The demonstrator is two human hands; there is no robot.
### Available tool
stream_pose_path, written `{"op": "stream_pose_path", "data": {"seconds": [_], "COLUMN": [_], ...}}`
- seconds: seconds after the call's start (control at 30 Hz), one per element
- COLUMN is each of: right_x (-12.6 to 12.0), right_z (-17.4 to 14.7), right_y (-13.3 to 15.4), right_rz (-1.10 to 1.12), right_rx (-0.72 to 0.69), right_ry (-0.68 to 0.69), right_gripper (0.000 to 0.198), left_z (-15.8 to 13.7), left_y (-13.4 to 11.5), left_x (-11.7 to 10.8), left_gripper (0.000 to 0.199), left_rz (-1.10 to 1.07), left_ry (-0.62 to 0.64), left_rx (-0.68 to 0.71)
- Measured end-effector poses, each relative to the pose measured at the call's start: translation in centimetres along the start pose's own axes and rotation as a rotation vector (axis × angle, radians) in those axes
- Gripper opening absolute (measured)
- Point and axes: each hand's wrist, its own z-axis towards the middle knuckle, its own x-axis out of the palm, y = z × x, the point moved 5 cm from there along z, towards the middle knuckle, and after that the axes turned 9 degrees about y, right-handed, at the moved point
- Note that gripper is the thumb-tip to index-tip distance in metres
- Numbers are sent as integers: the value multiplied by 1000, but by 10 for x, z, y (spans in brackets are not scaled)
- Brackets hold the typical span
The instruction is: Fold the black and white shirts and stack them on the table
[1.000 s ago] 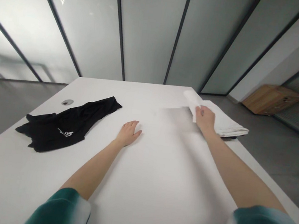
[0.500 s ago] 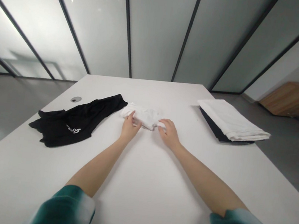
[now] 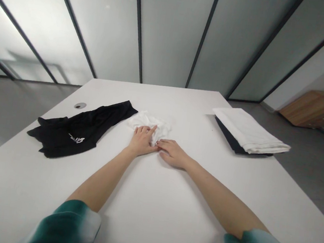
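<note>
A small, crumpled white cloth point(image 3: 161, 126) lies on the white table in front of me. My left hand point(image 3: 143, 139) rests on its near side, palm down with the fingers spread and the forefinger pointing away over the fabric. Just right of it, my right hand point(image 3: 174, 153) lies low at the cloth's near edge. Its fingers are stretched out, their tips by my left thumb, and its own thumb stands a little apart. Left of the cloth, a black garment point(image 3: 87, 124) with a white print is spread out, one end close to the cloth.
On the right of the table point(image 3: 145, 206) a folded white fabric point(image 3: 246, 128) lies on top of a folded black one point(image 3: 230, 140). A round grommet point(image 3: 80, 105) is set near the left edge. Beyond the far edge stands a frosted glass wall point(image 3: 173, 32).
Both hands have come nearer to me and closer together, the right one moving left. The white cloth has gone from a neater shape to a crumpled one beneath my left hand.
</note>
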Motion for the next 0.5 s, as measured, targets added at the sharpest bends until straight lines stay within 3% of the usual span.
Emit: {"op": "stream_pose_path", "data": {"seconds": [0.07,0.17,0.27,0.4,0.5], "right_x": [-4,-16,-27,-36,-37], "right_z": [0,-5,-13,-19,-21], "right_y": [3,-9,-26,-40,-38], "right_rz": [60,65,81,113,115], "right_rx": [-20,84,178,256,224], "right_ry": [-72,-285,-463,-579,-605], "right_gripper": [29,22,22,26,32], "left_z": [-1,0,2,5,6], "left_y": [2,5,12,27,40], "left_x": [-4,-5,-2,2,3], "left_gripper": [83,48,24,33,30], "left_rz": [-4,-43,-245,-946,-1506], "left_ry": [-2,-8,-29,-74,-120], "left_rx": [-12,9,36,-41,-165]}}
